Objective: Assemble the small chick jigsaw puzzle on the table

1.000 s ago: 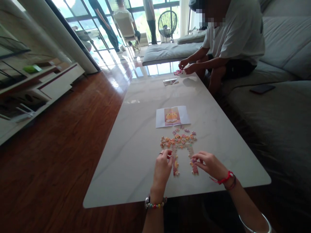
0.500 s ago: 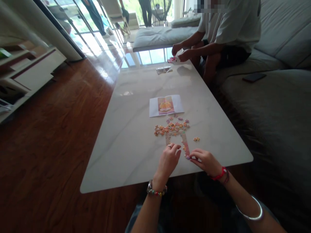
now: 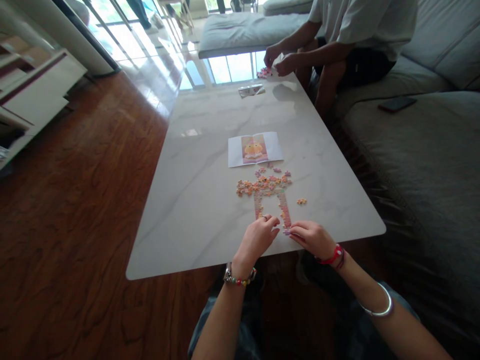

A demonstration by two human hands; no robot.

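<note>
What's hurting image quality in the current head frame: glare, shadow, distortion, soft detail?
Head view: bright window reflections at the table's far end; head view: backlight leaves the sofa dim; head view: the cabinet leans, probably wide-angle distortion or camera tilt; head view: puzzle pieces too small and soft to tell apart clearly.

I counted on my view: one left hand (image 3: pixel 260 236), back uppermost, which held its fingers curled and thumb apart; one right hand (image 3: pixel 314 237), which pinched thumb and fingertips together; two bare forearms (image 3: pixel 222 322), which slanted inward, hands near each other.
</note>
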